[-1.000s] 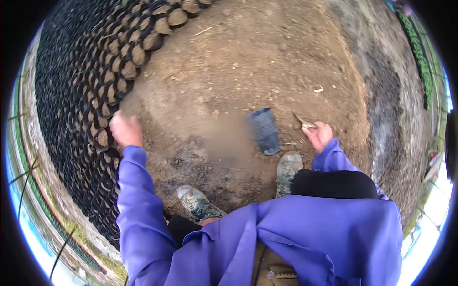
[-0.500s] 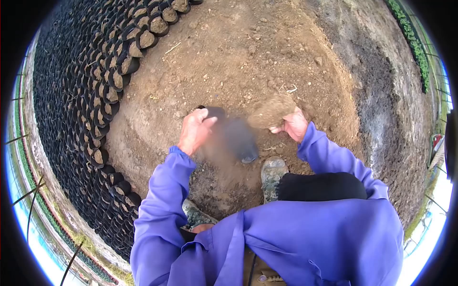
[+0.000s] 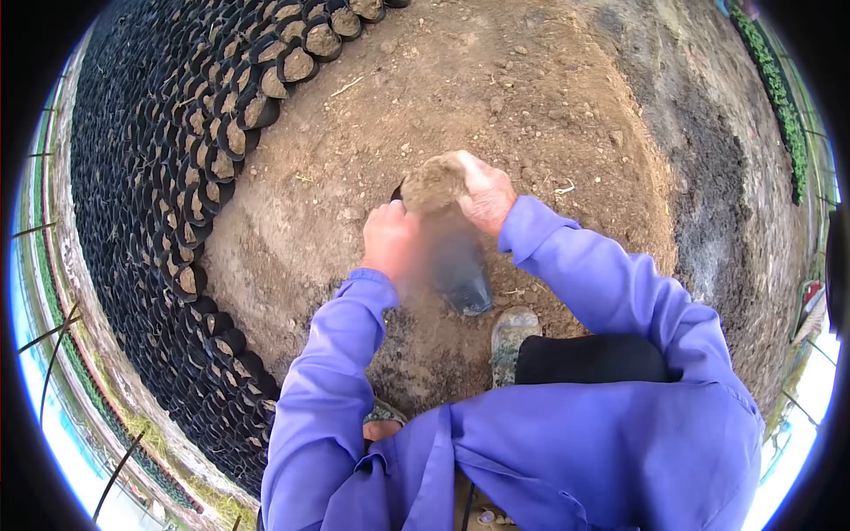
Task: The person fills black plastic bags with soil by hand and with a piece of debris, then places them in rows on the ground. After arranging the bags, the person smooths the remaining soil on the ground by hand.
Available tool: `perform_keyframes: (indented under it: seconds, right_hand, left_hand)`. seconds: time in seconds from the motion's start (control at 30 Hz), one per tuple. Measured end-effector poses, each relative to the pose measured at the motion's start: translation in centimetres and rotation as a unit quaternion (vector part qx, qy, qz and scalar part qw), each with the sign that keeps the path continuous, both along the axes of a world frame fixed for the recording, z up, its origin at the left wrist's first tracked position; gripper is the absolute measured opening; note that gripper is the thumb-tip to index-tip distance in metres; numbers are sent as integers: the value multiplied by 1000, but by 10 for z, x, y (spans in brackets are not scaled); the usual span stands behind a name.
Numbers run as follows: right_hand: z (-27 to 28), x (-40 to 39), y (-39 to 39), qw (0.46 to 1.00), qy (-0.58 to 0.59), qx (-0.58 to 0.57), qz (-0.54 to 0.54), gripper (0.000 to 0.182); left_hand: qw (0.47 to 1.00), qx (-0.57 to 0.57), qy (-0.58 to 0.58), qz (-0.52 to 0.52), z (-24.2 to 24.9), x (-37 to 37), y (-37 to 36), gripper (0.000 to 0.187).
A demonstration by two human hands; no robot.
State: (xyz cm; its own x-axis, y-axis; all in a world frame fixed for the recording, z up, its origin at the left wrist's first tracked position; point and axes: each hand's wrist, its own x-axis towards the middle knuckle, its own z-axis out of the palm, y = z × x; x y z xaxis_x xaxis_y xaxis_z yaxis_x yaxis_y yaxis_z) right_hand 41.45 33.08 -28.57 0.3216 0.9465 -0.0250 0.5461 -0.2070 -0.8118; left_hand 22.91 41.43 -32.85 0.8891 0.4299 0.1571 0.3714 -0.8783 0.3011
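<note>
Ground: bare brown soil mound (image 3: 496,106), dry and crumbly, scattered with small clods, pebbles and bits of straw; darker grey earth (image 3: 717,195) runs along its right side. Open-air site, daylight, a strip of green plants (image 3: 779,97) at the far right edge.

Left boundary: a dense bank of black plastic nursery bags (image 3: 150,177), small, round-mouthed, packed in curved rows like scales; those along the inner edge show pale soil filling. Wire fence and grass beyond, at the left margin.

Item in hand: one black plastic bag (image 3: 460,270), soft, tube-shaped, blurred in the picture, held just above the mound in front of the person's boot (image 3: 511,341), its lower end pointing toward the boot.

Left hand (image 3: 390,241): fingers closed on the bag's upper left side, near the mouth.

Right hand (image 3: 485,190): fingers curled around a clump of soil (image 3: 434,183), pale brown, lumpy and coarse, at the bag's mouth and touching the left hand's fingertips.

Clothing: purple long sleeves (image 3: 611,292), smooth woven cloth; black trouser knee (image 3: 589,358); boot muddy and mottled.
</note>
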Motion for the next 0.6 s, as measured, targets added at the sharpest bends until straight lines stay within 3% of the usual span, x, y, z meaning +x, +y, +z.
perform_keyframes:
  seconds: [0.1,0.2,0.27,0.3,0.33,0.47,0.5,0.6]
  right_hand:
    - [10,0,-7,965,219,74,-122,35]
    - [30,0,-29,878,404,35,-253,31]
    - [20,10,-64,897,399,37,-187,31]
    - [29,3,-73,879,407,13,-246,30]
    - [37,-6,-83,857,418,-13,-300,30]
    - [19,-23,-148,816,493,-49,-298,24]
    - [16,-26,-164,802,514,-86,-293,24]
    - [5,-29,-190,746,560,-174,-316,23]
  left_hand:
    - [996,-65,31,49,1,6,-4,12]
    - [988,-129,44,79,2,2,7,12]
    - [972,-178,-22,152,4,-16,13,14]
    - [960,-195,-52,195,6,-31,19,16]
    - [952,-183,-62,236,8,-50,27,17]
    - [919,-67,-85,378,-14,-150,84,24]
    - [918,-17,-28,395,-21,-181,105,27]
    - [874,66,-29,480,-43,-265,154,31]
